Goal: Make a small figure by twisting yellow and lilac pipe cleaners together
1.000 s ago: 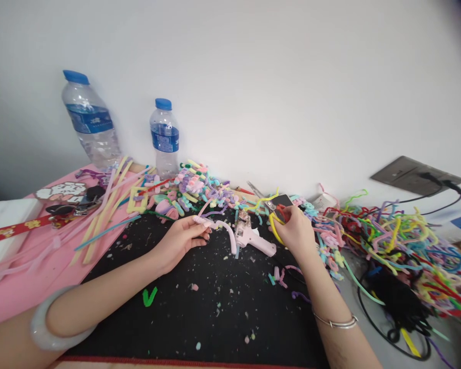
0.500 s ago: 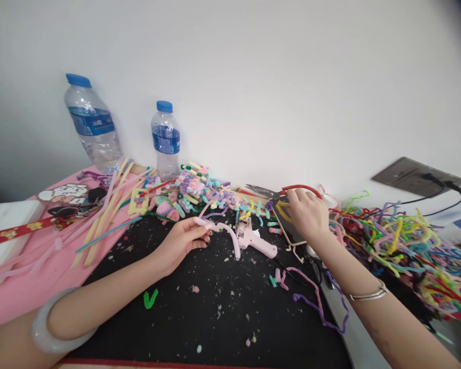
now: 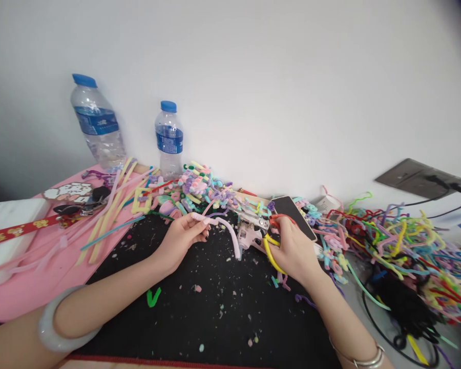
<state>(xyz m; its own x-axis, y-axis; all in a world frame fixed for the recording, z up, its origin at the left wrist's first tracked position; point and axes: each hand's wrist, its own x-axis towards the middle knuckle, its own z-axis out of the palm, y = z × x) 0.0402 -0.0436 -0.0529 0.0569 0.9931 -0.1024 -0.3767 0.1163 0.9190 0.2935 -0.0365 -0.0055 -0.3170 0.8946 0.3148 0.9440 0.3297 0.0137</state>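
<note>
Between the fingertips of my left hand (image 3: pixel 184 236) is a pale lilac pipe cleaner (image 3: pixel 230 233); its free end bends down toward the black mat (image 3: pixel 184 318). My right hand (image 3: pixel 292 251) is closed round the red and yellow handles of a pair of scissors (image 3: pixel 271 251). The blades point left, a short way from the pipe cleaner and apart from it. Partly behind the scissors lies a pale pink glue gun (image 3: pixel 246 238) on the mat. A green V-shaped scrap (image 3: pixel 153 296) lies nearer to me, among small bits of fluff.
Two water bottles (image 3: pixel 96 123) stand by the wall. A heap of small pipe-cleaner pieces (image 3: pixel 203 187) lies along the back, with a dark phone-like slab (image 3: pixel 295 218) to its right. Tangled pipe cleaners (image 3: pixel 407 241) and black cables fill the right side. Pink board (image 3: pixel 7 302) at left.
My right hand has brought the scissors down and left from beside the dark slab to above the glue gun, now gripping the handles. My left hand has hardly moved.
</note>
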